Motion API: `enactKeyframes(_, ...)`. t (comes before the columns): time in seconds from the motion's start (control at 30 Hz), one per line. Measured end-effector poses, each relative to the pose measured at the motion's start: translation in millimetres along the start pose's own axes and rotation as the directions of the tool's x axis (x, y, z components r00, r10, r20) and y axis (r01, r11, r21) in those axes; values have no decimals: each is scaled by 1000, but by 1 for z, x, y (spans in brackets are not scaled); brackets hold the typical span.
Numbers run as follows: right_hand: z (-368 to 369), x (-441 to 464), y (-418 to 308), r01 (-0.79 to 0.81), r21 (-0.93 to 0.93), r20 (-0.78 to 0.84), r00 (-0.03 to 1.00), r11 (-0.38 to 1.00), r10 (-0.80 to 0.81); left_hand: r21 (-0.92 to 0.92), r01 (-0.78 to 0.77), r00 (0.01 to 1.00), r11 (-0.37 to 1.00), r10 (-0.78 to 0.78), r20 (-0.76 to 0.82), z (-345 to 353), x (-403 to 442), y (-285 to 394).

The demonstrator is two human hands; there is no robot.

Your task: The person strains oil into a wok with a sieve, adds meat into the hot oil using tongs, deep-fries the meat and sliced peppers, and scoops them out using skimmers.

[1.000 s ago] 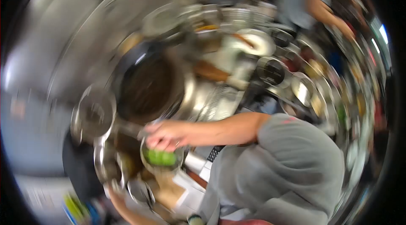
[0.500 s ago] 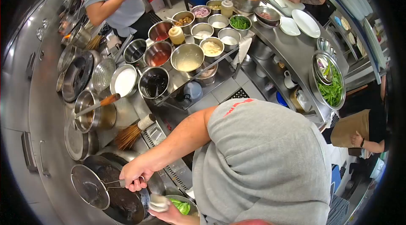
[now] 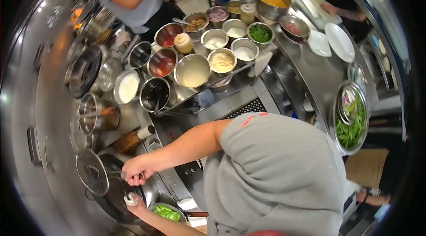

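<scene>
We see the right hand [image 3: 136,170] with its fingers curled tightly around the handle of a round mesh strainer [image 3: 92,176], whose bowl hangs out over the rim of the dark wok [image 3: 111,201]. The left hand [image 3: 136,205], near the wok's edge, has its fingers pressed on a white bundle [image 3: 132,199]; we think it is folded cloth, though it shows small and partly hidden. Just beside the wok, on the person's side, we find a bowl [image 3: 185,217] of green vegetable pieces [image 3: 166,212]. A bristle brush [image 3: 126,142] lies near the wok, with a steel pot [image 3: 106,120] beyond it. Well apart from the wok, we make out a pot of dark sauce [image 3: 155,94] and a pan of white liquid [image 3: 128,88].
</scene>
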State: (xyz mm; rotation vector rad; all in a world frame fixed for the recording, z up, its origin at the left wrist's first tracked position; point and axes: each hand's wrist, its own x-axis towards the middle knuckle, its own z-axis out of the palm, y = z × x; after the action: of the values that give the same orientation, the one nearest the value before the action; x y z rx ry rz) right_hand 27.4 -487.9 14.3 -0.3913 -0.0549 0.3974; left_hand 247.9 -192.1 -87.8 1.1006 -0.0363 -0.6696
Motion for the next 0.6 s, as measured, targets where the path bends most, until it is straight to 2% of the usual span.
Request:
enactKeyframes(0.07,3,-3,-2,-18,51,14,1000,999,17,280,-132,979,951,169,-112,23,-7,-2)
enactKeyframes(0.1,8,-10,-1,44,-26,-46,998,999,-45,348,-174,969,921,223,-106,37,-11,-4)
enactKeyframes(0.13,-2,-4,-1,10,-9,62,998,1000,-9,409,-212,950,887,286,-126,48,-25,-9)
enactKeyframes(0.17,0,-4,2,15,59,58,998,998,-18,116,-169,985,979,165,40,33,-18,-10)
enactKeyframes(0.2,5,-2,1,-35,64,118,993,997,27,-148,-7,978,989,37,204,15,-12,-11)
enactKeyframes(0.23,16,-5,1,-36,-41,78,996,999,39,-62,-54,997,997,51,-61,55,-31,-13)
enactKeyframes(0.27,37,-11,1,21,-153,-128,991,988,-40,-134,-93,981,987,68,-180,82,-57,-16)
enactKeyframes(0.3,25,2,8,-45,-84,121,991,995,55,-151,-216,960,965,182,-211,105,-86,-22)
enactKeyframes(0.33,41,2,12,-115,-53,119,986,992,120,-222,-256,952,941,207,-224,97,-93,-36)
enactKeyframes(0.37,48,11,24,-111,-174,77,989,979,126,-291,-296,944,910,231,-237,89,-99,-50)
enactKeyframes(0.4,62,16,36,-160,-220,43,984,962,174,-266,-267,936,926,184,-300,118,-135,-53)
enactKeyframes(0.43,80,20,51,-209,-228,60,972,951,228,-281,-114,958,953,31,-285,109,-150,-68)
enactKeyframes(0.47,96,26,71,-239,-233,64,963,943,260,120,-180,948,976,205,-244,116,-184,-76)
enactKeyframes(0.53,108,45,106,-321,-247,102,930,914,354,567,-80,894,820,311,-323,121,-224,-102)
enactKeyframes(0.6,120,61,151,-405,-221,128,890,887,438,724,120,946,680,143,-291,133,-260,-97)
